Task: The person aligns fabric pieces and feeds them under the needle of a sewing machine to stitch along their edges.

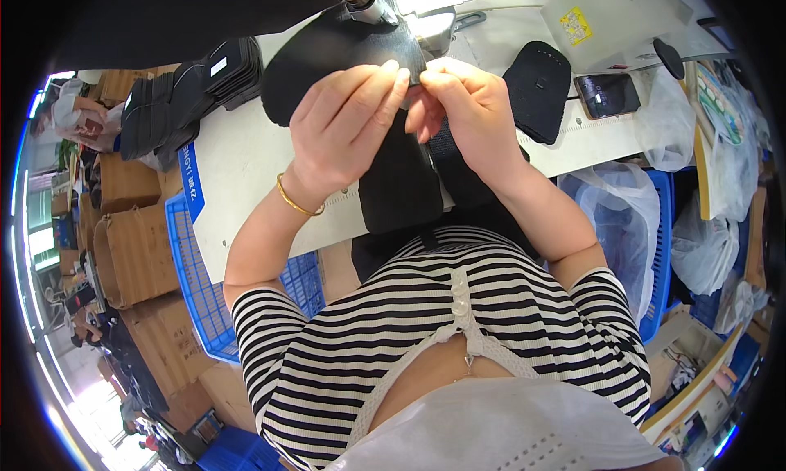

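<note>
A black fabric piece (299, 65) with a rounded end lies under the metal presser area of a sewing machine (372, 11). My left hand (348, 120) pinches its near edge, fingers bunched together. Close beside it, my right hand (473, 115) pinches the same edge between thumb and forefinger, its other fingers curled beneath. Below the hands, a black strip (399, 188) hangs over the table's front edge toward my lap. Whether it joins the pinched piece is hidden behind my hands.
Stacked black pieces (233, 71) sit at the table's left. Right of my hands lie black rounded pieces (538, 90) and a phone (607, 95). Blue plastic baskets (199, 287) flank me below the white table (246, 160); the right one holds a clear bag (612, 205). Cardboard boxes (139, 254) stand left.
</note>
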`<state>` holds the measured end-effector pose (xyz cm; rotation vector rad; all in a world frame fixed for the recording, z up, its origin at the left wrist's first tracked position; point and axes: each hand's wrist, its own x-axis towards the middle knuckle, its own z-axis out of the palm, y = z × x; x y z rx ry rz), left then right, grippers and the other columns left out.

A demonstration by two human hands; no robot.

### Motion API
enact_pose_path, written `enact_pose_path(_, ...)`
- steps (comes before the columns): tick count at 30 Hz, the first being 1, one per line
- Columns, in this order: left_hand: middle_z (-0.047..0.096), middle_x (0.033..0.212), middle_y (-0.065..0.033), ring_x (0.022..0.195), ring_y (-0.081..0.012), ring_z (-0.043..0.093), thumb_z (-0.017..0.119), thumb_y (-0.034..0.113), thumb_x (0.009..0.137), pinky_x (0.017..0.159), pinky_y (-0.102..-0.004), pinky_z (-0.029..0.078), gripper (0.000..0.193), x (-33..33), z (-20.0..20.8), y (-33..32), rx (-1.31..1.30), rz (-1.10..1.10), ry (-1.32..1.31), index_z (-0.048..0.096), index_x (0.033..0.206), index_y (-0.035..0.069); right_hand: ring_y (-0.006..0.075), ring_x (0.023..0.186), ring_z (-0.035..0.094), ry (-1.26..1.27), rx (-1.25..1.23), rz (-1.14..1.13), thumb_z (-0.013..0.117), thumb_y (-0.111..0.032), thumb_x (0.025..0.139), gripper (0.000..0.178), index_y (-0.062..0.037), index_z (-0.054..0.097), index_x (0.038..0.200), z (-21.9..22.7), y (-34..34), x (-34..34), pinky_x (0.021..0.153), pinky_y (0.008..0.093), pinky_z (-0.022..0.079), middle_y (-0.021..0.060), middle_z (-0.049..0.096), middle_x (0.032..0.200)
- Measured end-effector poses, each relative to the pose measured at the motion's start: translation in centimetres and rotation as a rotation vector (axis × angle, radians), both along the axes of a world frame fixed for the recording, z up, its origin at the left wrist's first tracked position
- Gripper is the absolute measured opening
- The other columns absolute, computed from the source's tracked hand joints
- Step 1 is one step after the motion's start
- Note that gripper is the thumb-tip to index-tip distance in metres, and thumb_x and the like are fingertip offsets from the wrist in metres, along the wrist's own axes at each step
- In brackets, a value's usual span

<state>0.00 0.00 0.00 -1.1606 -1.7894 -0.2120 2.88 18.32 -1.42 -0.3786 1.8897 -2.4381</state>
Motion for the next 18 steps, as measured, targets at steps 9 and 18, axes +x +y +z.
enact_pose_path(9, 0.069, 0.1, -0.0077, 0.087, -0.022, 0.066, 0.07, 0.007, 0.061, 0.071, -0.0316, 0.055, 0.032, -3.3, 0.2, -0.5, 0.026, -0.074, 0.02, 0.072, 0.092, 0.0, 0.0084, 0.054, 0.059, 0.063, -0.078, -0.032, 0.051, -0.015, 0.098, 0.025, 0.0013, 0.066, 0.088, -0.1, -0.8, -1.8, 0.052, 0.0209, 0.048, 0.0081, 0.068, 0.07)
enact_pose_path(18, 0.07, 0.094, -0.0064, 0.086, -0.0218, 0.066, 0.067, 0.0, 0.062, 0.071, -0.032, 0.055, 0.03, -4.8, 0.5, -0.2, 0.071, -0.044, 0.03, 0.072, 0.091, 0.002, 0.0069, 0.058, 0.059, -0.033, -0.083, 0.012, 0.053, -0.014, 0.098, 0.021, 0.0003, 0.067, 0.096, -0.6, -0.4, -1.2, 0.055, 0.0217, 0.051, 0.0083, 0.069, 0.074)
